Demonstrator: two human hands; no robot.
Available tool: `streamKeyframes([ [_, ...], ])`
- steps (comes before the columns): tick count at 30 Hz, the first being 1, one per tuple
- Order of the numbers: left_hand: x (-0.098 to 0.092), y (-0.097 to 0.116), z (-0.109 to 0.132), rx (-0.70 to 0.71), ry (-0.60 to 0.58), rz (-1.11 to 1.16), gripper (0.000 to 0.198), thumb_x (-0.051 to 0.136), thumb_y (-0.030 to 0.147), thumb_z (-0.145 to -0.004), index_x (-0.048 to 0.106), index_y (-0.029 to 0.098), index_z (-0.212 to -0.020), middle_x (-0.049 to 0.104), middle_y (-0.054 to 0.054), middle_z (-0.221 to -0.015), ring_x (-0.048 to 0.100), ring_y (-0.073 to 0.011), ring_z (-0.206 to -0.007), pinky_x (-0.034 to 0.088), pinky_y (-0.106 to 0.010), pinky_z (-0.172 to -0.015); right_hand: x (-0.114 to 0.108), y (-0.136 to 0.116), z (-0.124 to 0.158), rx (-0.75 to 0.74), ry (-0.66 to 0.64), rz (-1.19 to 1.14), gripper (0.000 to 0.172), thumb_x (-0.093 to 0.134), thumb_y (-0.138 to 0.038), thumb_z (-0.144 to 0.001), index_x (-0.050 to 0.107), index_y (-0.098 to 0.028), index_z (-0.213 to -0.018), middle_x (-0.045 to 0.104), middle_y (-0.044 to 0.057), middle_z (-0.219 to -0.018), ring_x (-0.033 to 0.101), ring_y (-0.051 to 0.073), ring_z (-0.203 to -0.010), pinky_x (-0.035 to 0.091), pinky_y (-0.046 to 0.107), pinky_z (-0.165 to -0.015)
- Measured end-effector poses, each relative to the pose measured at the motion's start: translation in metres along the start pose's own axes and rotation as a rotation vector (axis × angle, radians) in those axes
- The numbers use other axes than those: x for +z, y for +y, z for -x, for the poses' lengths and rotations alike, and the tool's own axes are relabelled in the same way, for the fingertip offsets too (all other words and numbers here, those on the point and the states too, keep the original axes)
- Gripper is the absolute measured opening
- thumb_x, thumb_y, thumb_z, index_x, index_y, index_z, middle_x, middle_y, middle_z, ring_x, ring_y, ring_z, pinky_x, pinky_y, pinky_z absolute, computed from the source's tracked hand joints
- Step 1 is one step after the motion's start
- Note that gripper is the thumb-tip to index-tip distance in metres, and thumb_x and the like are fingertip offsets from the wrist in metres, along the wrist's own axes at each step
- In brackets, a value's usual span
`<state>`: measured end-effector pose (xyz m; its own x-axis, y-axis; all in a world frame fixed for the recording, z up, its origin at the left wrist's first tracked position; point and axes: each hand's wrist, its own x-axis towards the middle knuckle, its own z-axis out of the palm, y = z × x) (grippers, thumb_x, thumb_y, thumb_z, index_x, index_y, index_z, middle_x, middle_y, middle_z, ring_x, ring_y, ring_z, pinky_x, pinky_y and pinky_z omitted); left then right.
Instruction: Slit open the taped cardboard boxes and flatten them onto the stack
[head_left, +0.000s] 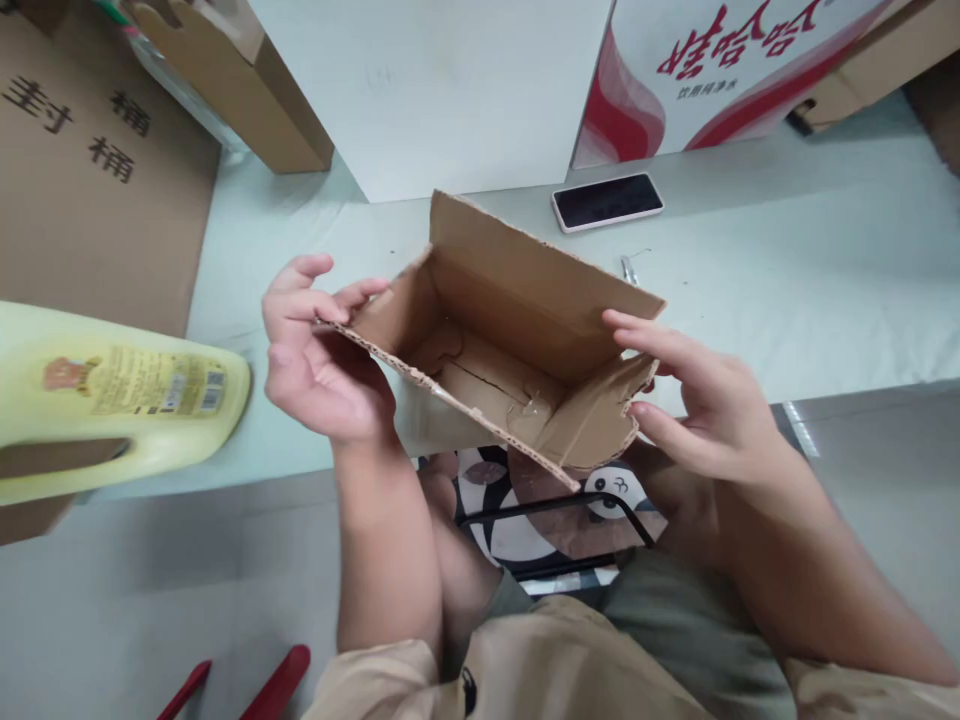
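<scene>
A small brown cardboard box with its top flaps open is held between my two hands at the near edge of the pale table. My left hand grips the box's left flap, thumb and fingers curled round its edge. My right hand holds the right flap, fingers stretched along the flap's outer side. The box is empty inside, and its bottom flaps are folded shut.
A large yellow jug lies on its side at the left. Brown cartons stand at the back left, a white box and a red-and-white carton behind. A phone lies on the table. My lap and a patterned stool are below.
</scene>
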<state>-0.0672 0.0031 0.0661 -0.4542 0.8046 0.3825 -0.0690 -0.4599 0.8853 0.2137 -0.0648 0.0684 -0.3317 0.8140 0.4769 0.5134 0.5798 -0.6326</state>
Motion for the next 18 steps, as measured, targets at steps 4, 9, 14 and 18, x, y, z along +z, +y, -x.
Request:
streamKeyframes([
  [4, -0.002, -0.008, 0.002, 0.111, -0.081, 0.043, 0.035, 0.072, 0.054, -0.077, 0.064, 0.029, -0.099, 0.057, -0.004, -0.110, 0.067, -0.0233, -0.102, 0.059, -0.035, -0.065, 0.008, 0.010, 0.002, 0.033, 0.083, 0.013, 0.056, 0.062, -0.033, -0.095, 0.054, -0.038, -0.150, 0.070, 0.007, -0.135, 0.070, 0.020, -0.081, 0.055, 0.034, -0.059],
  [9, -0.002, -0.013, 0.004, 0.055, -0.020, 0.023, 0.027, 0.056, 0.048, -0.084, 0.064, 0.023, -0.086, 0.056, -0.002, -0.080, 0.062, -0.0157, -0.069, 0.056, -0.034, -0.076, 0.018, 0.006, -0.001, 0.114, 0.228, -0.002, 0.044, 0.062, -0.037, -0.097, 0.063, -0.036, -0.141, 0.070, 0.008, -0.122, 0.062, 0.019, -0.076, 0.055, 0.037, -0.064],
  [14, -0.002, -0.005, 0.003, -0.111, -0.060, 0.113, 0.038, 0.029, 0.036, -0.097, 0.053, 0.025, -0.069, 0.039, 0.003, -0.042, 0.041, -0.0152, -0.038, 0.056, -0.035, -0.074, 0.024, 0.006, 0.002, 0.106, 0.233, 0.038, 0.047, 0.066, -0.034, -0.095, 0.060, -0.040, -0.141, 0.062, 0.008, -0.131, 0.064, 0.020, -0.082, 0.058, 0.041, -0.071],
  [18, 0.002, -0.011, 0.006, -0.010, -0.096, 0.158, 0.044, 0.029, 0.027, -0.096, 0.057, 0.022, -0.062, 0.044, 0.000, -0.048, 0.047, -0.0132, -0.043, 0.054, -0.034, -0.075, 0.028, 0.012, 0.006, 0.180, 0.334, 0.007, 0.079, 0.076, -0.039, -0.087, 0.038, -0.049, -0.155, 0.036, 0.007, -0.163, 0.064, 0.032, -0.119, 0.061, 0.051, -0.092],
])
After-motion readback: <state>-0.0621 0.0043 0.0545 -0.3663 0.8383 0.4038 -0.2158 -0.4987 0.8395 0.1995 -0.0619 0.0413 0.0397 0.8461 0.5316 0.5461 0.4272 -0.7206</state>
